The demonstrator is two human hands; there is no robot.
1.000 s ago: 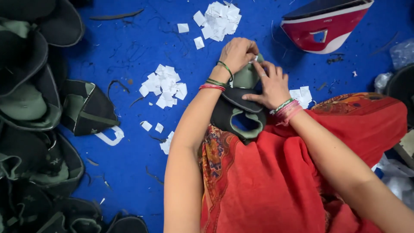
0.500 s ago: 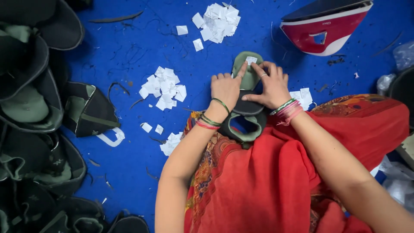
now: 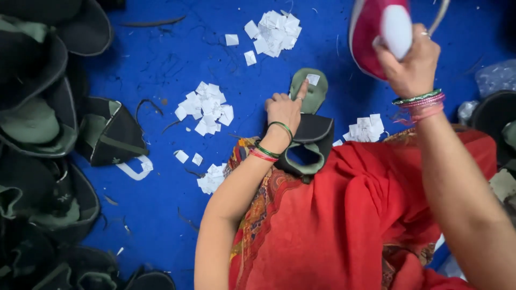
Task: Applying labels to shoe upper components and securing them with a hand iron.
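A black and olive-green shoe upper [image 3: 309,134] lies on the blue surface [image 3: 161,70] in front of my red-draped lap. A small white paper square [image 3: 312,79] sits on its green tongue. My left hand [image 3: 285,107] presses on the upper, index finger stretched toward the white square. My right hand [image 3: 411,62] is raised at the top right and grips the handle of a red and white iron [image 3: 379,32], held in the air above the surface.
Piles of white paper squares [image 3: 274,32] [image 3: 207,107] [image 3: 365,129] lie scattered on the blue surface. A stack of black and green shoe uppers [image 3: 37,134] fills the left side. One more upper [image 3: 110,131] lies apart beside them.
My right hand has left the shoe upper, taken the iron from the top right and lifted it. My left hand stays on the upper, its finger now by the white square.
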